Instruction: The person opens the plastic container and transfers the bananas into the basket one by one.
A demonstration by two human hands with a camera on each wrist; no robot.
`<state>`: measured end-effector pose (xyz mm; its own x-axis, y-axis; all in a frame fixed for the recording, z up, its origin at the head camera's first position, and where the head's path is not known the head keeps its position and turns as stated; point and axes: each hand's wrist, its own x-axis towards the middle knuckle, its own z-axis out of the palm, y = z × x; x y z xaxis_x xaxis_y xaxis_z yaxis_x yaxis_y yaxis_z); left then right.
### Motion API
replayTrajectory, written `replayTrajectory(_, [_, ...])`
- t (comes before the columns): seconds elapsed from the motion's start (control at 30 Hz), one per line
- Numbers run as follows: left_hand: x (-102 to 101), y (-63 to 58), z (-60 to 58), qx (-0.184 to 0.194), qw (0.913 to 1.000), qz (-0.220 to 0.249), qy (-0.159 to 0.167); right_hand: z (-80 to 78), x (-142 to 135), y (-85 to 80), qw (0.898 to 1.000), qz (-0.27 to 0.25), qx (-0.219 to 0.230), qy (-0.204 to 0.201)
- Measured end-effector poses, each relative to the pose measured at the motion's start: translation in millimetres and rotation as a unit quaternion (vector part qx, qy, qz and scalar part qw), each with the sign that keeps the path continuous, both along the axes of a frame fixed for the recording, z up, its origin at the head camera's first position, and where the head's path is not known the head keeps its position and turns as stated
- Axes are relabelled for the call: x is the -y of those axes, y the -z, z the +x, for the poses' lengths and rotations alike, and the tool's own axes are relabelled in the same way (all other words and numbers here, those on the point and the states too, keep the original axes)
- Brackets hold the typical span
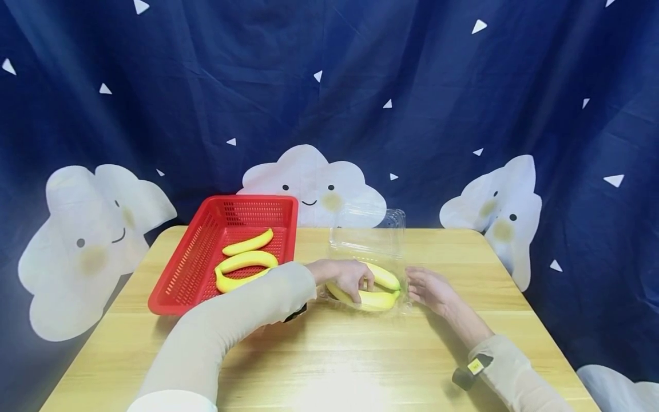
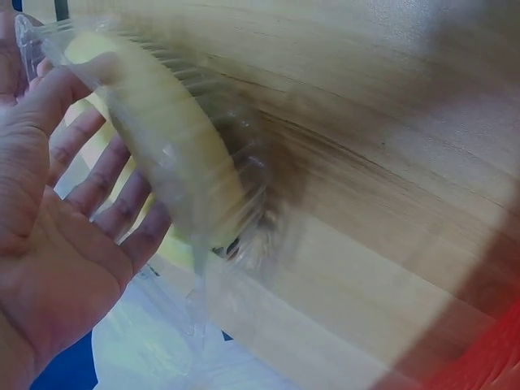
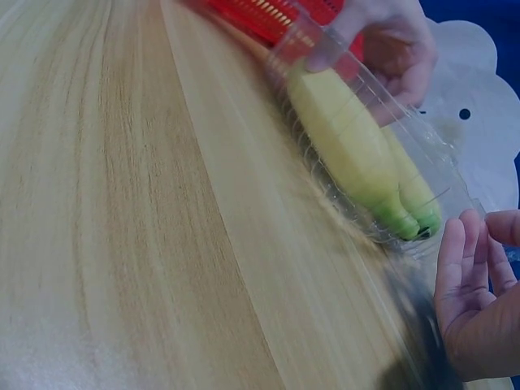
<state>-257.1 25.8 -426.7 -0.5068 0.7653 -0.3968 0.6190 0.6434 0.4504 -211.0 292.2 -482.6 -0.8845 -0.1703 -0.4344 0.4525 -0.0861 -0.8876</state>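
Note:
A clear plastic container [image 1: 367,236] stands at the table's middle with its lid raised at the back. Two yellow bananas with green stem ends lie in it, a near banana [image 1: 380,301] and a far banana [image 1: 383,276]. Reaching in from the left, my left hand [image 1: 350,277] grips the near banana, its thumb [image 2: 85,77] over the blunt end and its fingers between the two bananas. At the container's right end, my right hand [image 1: 431,289] pinches the rim between thumb and fingertips [image 3: 469,223].
To the left is a red perforated basket [image 1: 177,297] with a single banana [image 1: 248,243] and a joined pair of bananas [image 1: 247,260] inside. All stand on a wooden table [image 1: 329,355]. Behind it hangs a blue curtain [image 1: 288,103] with clouds.

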Motion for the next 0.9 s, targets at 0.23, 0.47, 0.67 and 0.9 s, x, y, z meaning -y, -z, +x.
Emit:
replayTrajectory(0.23, [2, -3.7, -3.6, -0.002, 1.0, 0.008, -0.001, -0.3, 0, -1.0, 1.0, -0.004, -0.002, 0.003])
replayTrajectory(0.47, [4, -10.0, -4.7, -0.001, 0.9999, 0.011, -0.001, 0.5, 0, -1.8, 1.0, -0.004, -0.001, 0.004])
replayTrajectory(0.67, [7, -18.5, -5.1, -0.007, 0.9997, 0.023, 0.0, -0.8, 1, -2.3, 1.0, 0.0, -0.002, 0.001])
replayTrajectory(0.9, [11, -29.3, -7.8, -0.017, 0.9989, 0.044, 0.009, -0.2, 1, -2.0, 1.0, 0.0, -0.002, 0.003])
